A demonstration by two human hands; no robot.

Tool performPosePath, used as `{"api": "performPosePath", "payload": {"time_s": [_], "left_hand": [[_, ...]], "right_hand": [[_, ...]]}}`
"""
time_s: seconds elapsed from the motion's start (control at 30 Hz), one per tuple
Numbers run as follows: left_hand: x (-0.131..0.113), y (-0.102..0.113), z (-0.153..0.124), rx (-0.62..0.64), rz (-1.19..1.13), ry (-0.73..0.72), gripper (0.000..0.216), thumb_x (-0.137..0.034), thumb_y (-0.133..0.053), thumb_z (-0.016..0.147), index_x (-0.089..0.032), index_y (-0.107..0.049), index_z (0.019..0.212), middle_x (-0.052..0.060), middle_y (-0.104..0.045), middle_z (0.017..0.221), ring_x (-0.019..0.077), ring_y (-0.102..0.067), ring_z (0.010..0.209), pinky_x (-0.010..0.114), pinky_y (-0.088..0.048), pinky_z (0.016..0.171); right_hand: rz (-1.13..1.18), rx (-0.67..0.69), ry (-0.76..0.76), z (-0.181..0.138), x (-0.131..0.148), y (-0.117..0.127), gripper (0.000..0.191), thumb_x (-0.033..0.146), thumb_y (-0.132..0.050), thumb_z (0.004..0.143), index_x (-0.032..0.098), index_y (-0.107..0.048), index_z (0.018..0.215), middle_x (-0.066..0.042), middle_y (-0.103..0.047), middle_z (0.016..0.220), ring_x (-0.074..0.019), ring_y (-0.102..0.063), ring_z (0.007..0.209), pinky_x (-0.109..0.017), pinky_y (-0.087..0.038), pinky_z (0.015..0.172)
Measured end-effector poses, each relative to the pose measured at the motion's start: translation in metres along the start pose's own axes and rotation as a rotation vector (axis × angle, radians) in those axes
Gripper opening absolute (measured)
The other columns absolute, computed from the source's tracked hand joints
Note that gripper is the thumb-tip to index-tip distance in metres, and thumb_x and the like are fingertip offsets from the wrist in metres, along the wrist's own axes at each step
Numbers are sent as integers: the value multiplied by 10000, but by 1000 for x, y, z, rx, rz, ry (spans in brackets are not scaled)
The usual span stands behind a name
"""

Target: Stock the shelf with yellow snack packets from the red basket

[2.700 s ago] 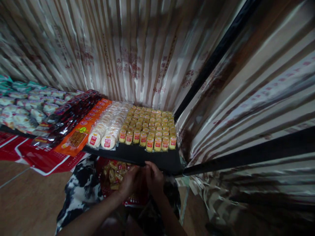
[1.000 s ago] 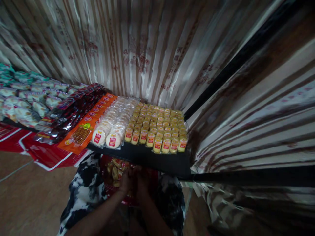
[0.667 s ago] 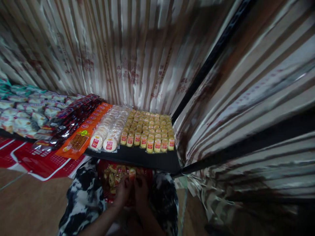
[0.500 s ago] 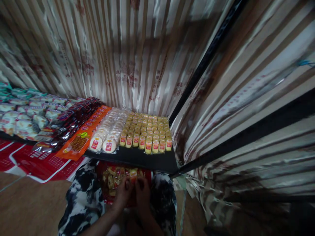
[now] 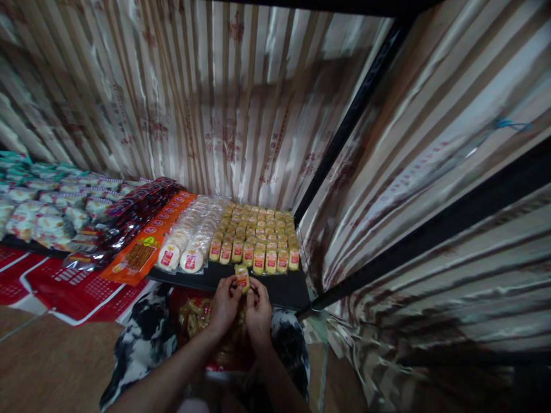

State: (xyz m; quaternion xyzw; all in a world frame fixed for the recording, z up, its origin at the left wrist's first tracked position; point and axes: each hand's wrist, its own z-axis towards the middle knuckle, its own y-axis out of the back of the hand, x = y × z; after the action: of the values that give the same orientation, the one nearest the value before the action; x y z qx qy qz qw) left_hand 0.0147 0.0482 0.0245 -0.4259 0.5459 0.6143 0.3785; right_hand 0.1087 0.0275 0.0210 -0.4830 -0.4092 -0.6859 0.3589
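Observation:
Between the fingertips of both hands is a small yellow wrapped snack (image 5: 242, 279) with a red label facing up. My left hand (image 5: 225, 304) pinches its left side, and my right hand (image 5: 259, 307) pinches its right side. Both are just above the near edge of the black shelf (image 5: 224, 280). Behind them, rows of the same yellow wrapped snacks (image 5: 258, 261) stand on the shelf, labels forward. Below the hands, a red tray (image 5: 215, 298) on my lap holds loose yellow packets (image 5: 194, 321), partly hidden by my forearms.
Left of the yellow rows lie round white wrapped crackers (image 5: 191, 260), an orange snack bag (image 5: 140, 255), dark shiny packets (image 5: 124, 223) and several white packets (image 5: 54, 226). A black metal post (image 5: 340, 143) and striped sheeting (image 5: 249, 115) enclose the back and right.
Both hands have risen from over the tray to the shelf's front edge, carrying the yellow wrapped snack forward. The camera view has shifted slightly.

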Motion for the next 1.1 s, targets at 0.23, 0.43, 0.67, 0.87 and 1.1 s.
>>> {"api": "performPosePath", "payload": {"time_s": [0.23, 0.43, 0.67, 0.87, 1.1], "left_hand": [[-7, -17, 35, -8, 130, 2, 248, -172, -497, 765, -137, -565, 1001, 38, -544, 863, 120, -540, 690, 261, -450, 719], [-9, -26, 44, -2, 157, 37, 291, -166, -505, 772, -150, -472, 1061, 23, -566, 880, 101, -531, 651, 228, -432, 672], [-12, -29, 47, -31, 194, 22, 180, -185, -497, 775, -156, -475, 952, 37, -552, 913, 109, -539, 657, 242, -423, 675], [-13, -33, 47, -65, 231, 27, 91, -213, -470, 785, -181, -479, 869, -2, -526, 776, 124, -524, 658, 237, -405, 644], [-7, -43, 49, -104, 77, -6, 78, -266, -448, 777, -190, -465, 791, -31, -485, 654, 120, -500, 594, 226, -407, 601]], "right_hand": [[-201, -45, 166, 27, -11, -2, 359, 176, -373, 773, 183, -587, 1061, -94, -576, 1066, -195, -519, 1023, -379, -400, 926], [-403, -89, 220, 41, -26, 7, 394, 154, -353, 783, 179, -614, 1077, -104, -548, 995, -212, -489, 946, -379, -421, 853], [-584, -43, 305, 45, -31, 12, 467, 112, -348, 791, 206, -545, 1204, -83, -536, 891, -209, -461, 842, -353, -424, 781], [-627, -64, 313, 42, -37, 8, 467, 135, -330, 823, 193, -482, 1261, -91, -554, 933, -213, -466, 863, -354, -426, 781], [-634, -67, 304, 43, -40, 9, 448, 171, -312, 844, 189, -482, 1258, -87, -574, 952, -205, -488, 894, -338, -429, 801]]}}
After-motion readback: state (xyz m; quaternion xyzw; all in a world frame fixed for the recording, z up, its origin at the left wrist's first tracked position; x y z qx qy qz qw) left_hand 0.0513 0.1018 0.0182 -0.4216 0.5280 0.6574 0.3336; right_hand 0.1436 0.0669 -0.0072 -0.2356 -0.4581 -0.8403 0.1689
